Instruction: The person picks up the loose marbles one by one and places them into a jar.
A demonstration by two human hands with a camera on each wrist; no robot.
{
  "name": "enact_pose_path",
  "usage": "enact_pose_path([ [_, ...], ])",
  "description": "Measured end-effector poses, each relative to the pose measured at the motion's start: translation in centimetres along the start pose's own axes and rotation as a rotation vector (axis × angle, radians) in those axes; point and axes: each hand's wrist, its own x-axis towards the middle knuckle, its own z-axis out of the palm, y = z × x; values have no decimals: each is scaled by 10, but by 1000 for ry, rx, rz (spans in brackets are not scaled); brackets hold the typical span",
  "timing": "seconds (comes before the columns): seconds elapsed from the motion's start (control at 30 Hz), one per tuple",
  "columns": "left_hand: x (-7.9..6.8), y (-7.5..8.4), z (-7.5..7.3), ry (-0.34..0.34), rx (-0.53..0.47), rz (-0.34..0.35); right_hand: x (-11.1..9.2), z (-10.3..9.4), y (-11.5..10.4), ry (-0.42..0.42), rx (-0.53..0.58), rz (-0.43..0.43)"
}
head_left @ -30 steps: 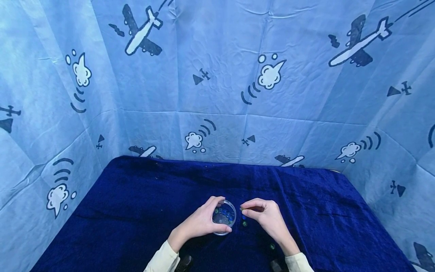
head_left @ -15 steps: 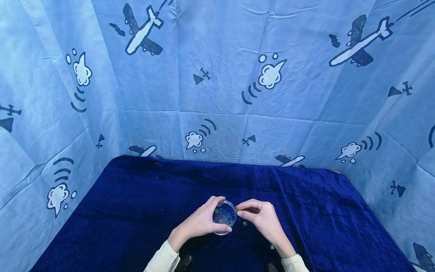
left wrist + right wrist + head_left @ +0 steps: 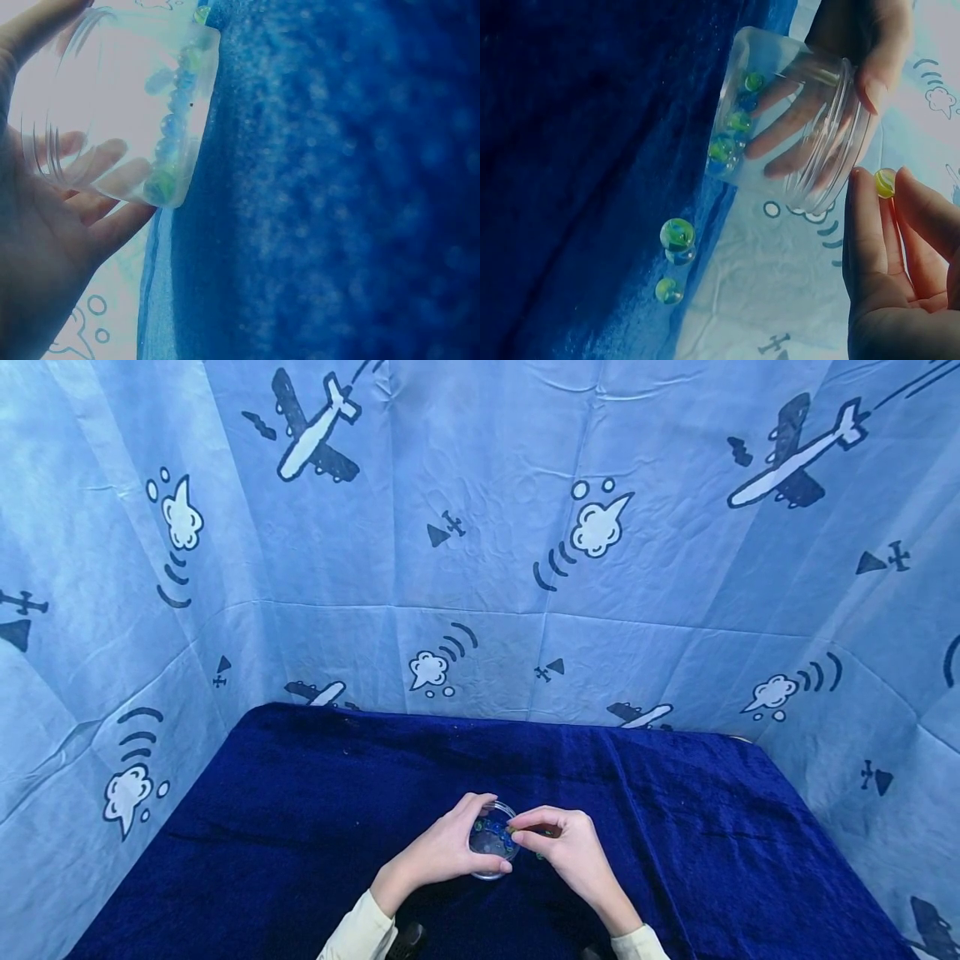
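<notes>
Right fingers (image 3: 866, 225) pinch my yellow marble (image 3: 885, 183) beside the jar (image 3: 780, 120); early release could drop it short of the tablecloth's (image 3: 420, 760) far edge.

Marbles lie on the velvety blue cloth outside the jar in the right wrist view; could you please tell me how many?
3 visible: a green marble, a bluish marble partly behind it, and another green marble below them in the picture. Others may be hidden.

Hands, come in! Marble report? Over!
Left hand grips clear jar, marbles inside. Right hand pinches yellow marble near the jar. Loose marbles on cloth. Nothing visibly in the way.
</notes>
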Motion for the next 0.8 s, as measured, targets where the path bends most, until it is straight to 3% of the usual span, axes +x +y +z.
enact_pose_path([
  [0.8,0,0,1,12,14,8,-2,12,0,1,-9,-22],
])
